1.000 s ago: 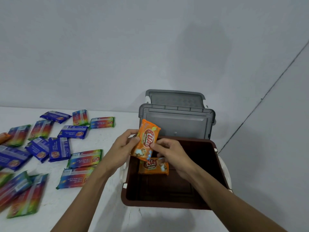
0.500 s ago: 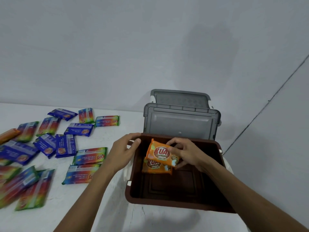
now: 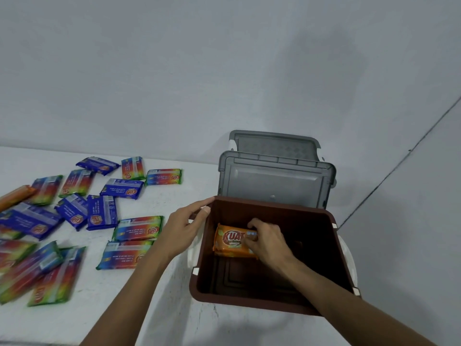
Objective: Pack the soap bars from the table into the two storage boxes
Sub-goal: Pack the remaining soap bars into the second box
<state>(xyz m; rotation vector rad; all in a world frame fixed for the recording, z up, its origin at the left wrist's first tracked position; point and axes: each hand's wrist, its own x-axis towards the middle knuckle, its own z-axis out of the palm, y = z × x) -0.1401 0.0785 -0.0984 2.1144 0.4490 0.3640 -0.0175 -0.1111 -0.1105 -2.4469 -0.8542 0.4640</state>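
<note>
A brown storage box (image 3: pixel 194 283) stands open at the table's right end, its grey lid (image 3: pixel 274 181) tipped up behind it. Inside, an orange soap bar (image 3: pixel 230 242) lies near the far left wall, on top of another orange bar that it hides. My right hand (image 3: pixel 267 242) reaches into the box, fingers curled onto the right end of that bar. My left hand (image 3: pixel 183 226) rests on the box's left rim, fingers loosely bent, holding nothing. Behind the first lid a second grey lid (image 3: pixel 274 143) shows; its box is hidden.
Several wrapped soap bars, blue and rainbow coloured, lie scattered over the white table (image 3: pixel 174 320) to the left, the nearest one (image 3: pixel 124 254) beside my left wrist. An orange bar (image 3: pixel 15 197) lies at the far left edge. A grey wall rises close behind.
My right hand has carried the orange bar down into the box and laid it on the bar there. My left hand let go of it and moved to the box's left rim.
</note>
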